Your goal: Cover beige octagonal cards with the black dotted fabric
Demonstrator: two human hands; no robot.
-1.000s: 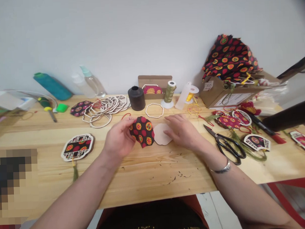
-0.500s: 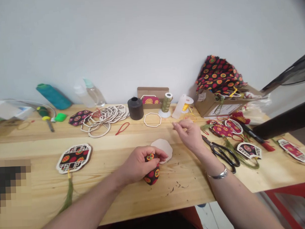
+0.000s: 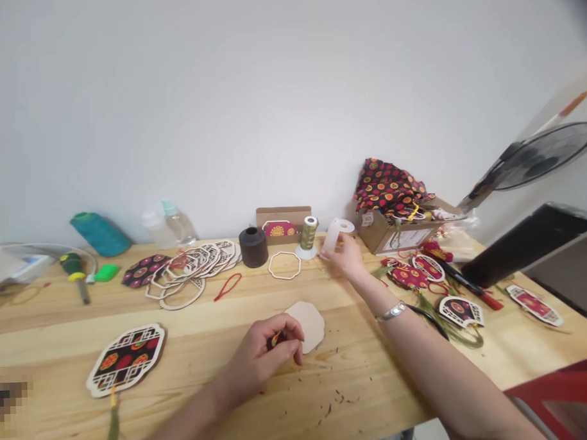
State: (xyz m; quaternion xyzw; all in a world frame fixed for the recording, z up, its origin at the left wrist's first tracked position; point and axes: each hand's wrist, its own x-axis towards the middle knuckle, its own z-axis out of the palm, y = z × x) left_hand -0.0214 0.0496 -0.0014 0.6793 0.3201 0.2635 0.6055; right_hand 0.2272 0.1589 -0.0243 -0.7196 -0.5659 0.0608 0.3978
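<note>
My left hand (image 3: 267, 356) is closed on a small piece of patterned fabric (image 3: 277, 339), dark with bright circles, mostly covered by my fingers. Right beside it, a pale octagon-like board with a wavy edge (image 3: 311, 327) lies flat on the wooden table (image 3: 197, 352). Farther back, my right hand (image 3: 345, 255) has its fingers round the lower part of a white translucent bottle (image 3: 331, 235). A white spool (image 3: 345, 225) stands just behind that hand, and a spool of olive thread (image 3: 309, 232) stands to its left.
Cut-out wooden frames (image 3: 199, 268) are heaped at back left. A framed ornament with a green tassel (image 3: 129, 360) lies at front left. On the right are a cardboard box (image 3: 395, 232) with patterned fabric, scissors (image 3: 429, 321) partly under my forearm, and several ornaments.
My right hand has moved back and left to the white bottle and closed round it. My left hand still holds the fabric, now more covered. The camera view has tilted up.
</note>
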